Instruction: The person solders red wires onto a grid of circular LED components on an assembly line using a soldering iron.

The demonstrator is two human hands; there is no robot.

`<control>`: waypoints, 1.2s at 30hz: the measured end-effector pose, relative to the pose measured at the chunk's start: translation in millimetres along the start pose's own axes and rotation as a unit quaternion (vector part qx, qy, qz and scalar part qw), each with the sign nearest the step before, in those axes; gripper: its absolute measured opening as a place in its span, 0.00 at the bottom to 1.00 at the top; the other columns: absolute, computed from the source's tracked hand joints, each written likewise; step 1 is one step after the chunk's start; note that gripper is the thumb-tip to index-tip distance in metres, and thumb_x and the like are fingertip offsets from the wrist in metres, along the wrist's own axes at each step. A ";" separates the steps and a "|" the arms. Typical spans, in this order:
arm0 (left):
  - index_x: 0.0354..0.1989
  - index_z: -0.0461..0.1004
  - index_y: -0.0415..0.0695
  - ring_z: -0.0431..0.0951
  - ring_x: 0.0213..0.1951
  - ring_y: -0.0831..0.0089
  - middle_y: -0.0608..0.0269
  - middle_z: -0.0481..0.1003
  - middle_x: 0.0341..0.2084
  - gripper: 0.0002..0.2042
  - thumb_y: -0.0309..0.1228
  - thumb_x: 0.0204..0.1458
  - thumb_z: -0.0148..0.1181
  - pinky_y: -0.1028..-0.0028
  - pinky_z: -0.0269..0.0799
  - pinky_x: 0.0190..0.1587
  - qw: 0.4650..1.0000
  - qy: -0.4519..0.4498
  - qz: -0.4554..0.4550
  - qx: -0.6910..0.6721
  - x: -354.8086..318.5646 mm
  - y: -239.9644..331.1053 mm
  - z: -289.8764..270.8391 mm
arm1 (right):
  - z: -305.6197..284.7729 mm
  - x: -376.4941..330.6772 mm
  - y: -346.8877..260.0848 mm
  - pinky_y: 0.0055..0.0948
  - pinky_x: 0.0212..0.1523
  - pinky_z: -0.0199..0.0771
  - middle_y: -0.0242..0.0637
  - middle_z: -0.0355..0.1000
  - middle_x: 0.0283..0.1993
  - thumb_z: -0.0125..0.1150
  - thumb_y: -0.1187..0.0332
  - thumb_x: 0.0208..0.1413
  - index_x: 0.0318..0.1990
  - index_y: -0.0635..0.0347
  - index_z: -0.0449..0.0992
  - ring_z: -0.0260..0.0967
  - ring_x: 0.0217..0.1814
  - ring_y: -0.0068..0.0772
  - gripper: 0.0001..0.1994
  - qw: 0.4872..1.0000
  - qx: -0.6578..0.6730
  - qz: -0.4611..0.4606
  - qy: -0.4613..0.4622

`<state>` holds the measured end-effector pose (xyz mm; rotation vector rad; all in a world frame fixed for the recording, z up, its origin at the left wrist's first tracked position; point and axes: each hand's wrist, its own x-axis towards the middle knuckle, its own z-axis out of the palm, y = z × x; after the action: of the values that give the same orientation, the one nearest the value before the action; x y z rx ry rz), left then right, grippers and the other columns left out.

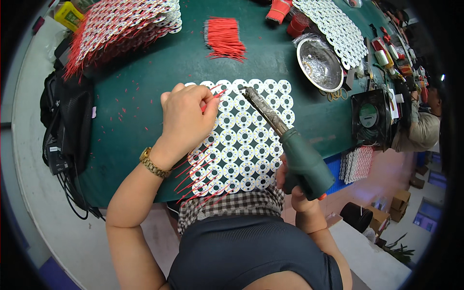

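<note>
A panel of round white LED circuit boards (244,136), joined in rows, lies at the table's near edge. Above its upper left part my left hand (185,116) is closed in a pinch on thin red wires (218,94), their ends pointing to the right over the boards. My right hand (300,199) grips the handle of a green soldering gun (305,158). The gun's metal nose slants up and left, its tip over the upper rows, a little right of the held wires. Along the panel's lower left, several red wires (186,180) stick out from the boards.
A bundle of red wires (225,38) lies farther back on the green table (130,140). Stacked wired panels (123,29) stand far left, with a black bag (65,121) below. To the right are a metal bowl (319,64), a black fan (369,116) and another person (421,128).
</note>
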<state>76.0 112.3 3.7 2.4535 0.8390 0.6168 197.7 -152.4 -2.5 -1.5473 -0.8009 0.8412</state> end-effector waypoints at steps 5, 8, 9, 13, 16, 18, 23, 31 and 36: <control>0.26 0.77 0.40 0.71 0.25 0.76 0.66 0.73 0.18 0.04 0.26 0.48 0.64 0.74 0.66 0.31 0.995 -0.010 -0.023 -0.093 1.1 -6.1 -9.1 | 1.8 -1.0 -7.0 0.22 0.23 0.61 0.32 0.68 0.48 0.65 0.32 0.41 0.58 0.62 0.66 0.64 0.27 0.22 0.46 0.997 0.077 0.030 0.001; 0.30 0.78 0.37 0.73 0.24 0.80 0.65 0.75 0.21 0.03 0.24 0.49 0.64 0.79 0.68 0.29 0.984 -0.010 -0.072 -0.164 0.8 2.5 -19.4 | -2.7 -5.0 -4.9 0.22 0.23 0.62 0.33 0.67 0.50 0.64 0.33 0.42 0.58 0.63 0.66 0.64 0.27 0.22 0.45 0.995 0.084 0.048 -0.007; 0.31 0.78 0.36 0.73 0.24 0.81 0.64 0.76 0.22 0.03 0.23 0.50 0.64 0.80 0.69 0.30 0.977 -0.017 -0.102 -0.188 0.0 5.7 -21.6 | -5.0 -7.4 -3.7 0.23 0.24 0.62 0.34 0.67 0.51 0.64 0.33 0.43 0.58 0.63 0.66 0.64 0.27 0.23 0.45 0.995 0.076 0.057 -0.028; 0.29 0.78 0.35 0.72 0.23 0.80 0.63 0.75 0.20 0.04 0.23 0.49 0.64 0.79 0.67 0.28 0.989 0.008 -0.014 -0.148 -4.5 9.4 -17.9 | -0.6 -7.8 -5.3 0.23 0.25 0.63 0.35 0.68 0.50 0.62 0.33 0.44 0.58 0.63 0.66 0.64 0.27 0.22 0.44 0.996 0.084 0.025 -0.011; 0.25 0.77 0.39 0.70 0.23 0.74 0.65 0.73 0.18 0.06 0.28 0.49 0.64 0.72 0.62 0.31 0.992 0.000 -0.023 -0.123 -9.3 9.2 -6.4 | -4.3 -10.0 2.1 0.24 0.26 0.63 0.36 0.67 0.51 0.62 0.33 0.45 0.58 0.64 0.67 0.65 0.28 0.23 0.44 0.997 0.068 0.017 -0.043; 0.22 0.75 0.44 0.68 0.26 0.71 0.68 0.71 0.17 0.08 0.33 0.49 0.63 0.67 0.55 0.38 0.994 -0.023 -0.047 -0.097 -11.0 9.3 -1.5 | -6.8 -11.5 6.0 0.24 0.26 0.62 0.36 0.68 0.50 0.62 0.34 0.46 0.58 0.64 0.67 0.65 0.27 0.23 0.43 0.995 0.066 0.021 -0.077; 0.22 0.73 0.44 0.67 0.26 0.72 0.68 0.69 0.17 0.08 0.32 0.50 0.62 0.67 0.56 0.37 0.999 -0.022 -0.014 -0.043 -10.8 10.8 0.3 | -1.0 -5.0 1.3 0.24 0.26 0.61 0.33 0.69 0.43 0.62 0.35 0.46 0.58 0.64 0.67 0.64 0.27 0.23 0.42 0.998 0.029 0.008 -0.054; 0.23 0.70 0.45 0.65 0.27 0.71 0.69 0.65 0.16 0.08 0.31 0.50 0.61 0.68 0.55 0.39 0.998 -0.067 -0.011 -0.006 -9.4 9.2 -6.4 | -0.5 -5.3 -4.6 0.23 0.26 0.61 0.33 0.68 0.34 0.63 0.35 0.46 0.56 0.65 0.66 0.63 0.26 0.22 0.42 0.998 0.028 0.025 -0.051; 0.21 0.70 0.45 0.65 0.27 0.72 0.70 0.64 0.15 0.09 0.31 0.49 0.61 0.69 0.56 0.40 0.995 -0.095 -0.024 -0.014 -8.2 9.3 -10.3 | 0.8 -3.4 -8.3 0.23 0.27 0.61 0.33 0.67 0.28 0.63 0.35 0.46 0.55 0.63 0.67 0.63 0.26 0.22 0.41 0.997 0.032 0.049 -0.049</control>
<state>68.7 103.3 15.0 2.4133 0.8040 0.3689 194.8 -153.9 5.9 -1.5078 -0.7654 1.0113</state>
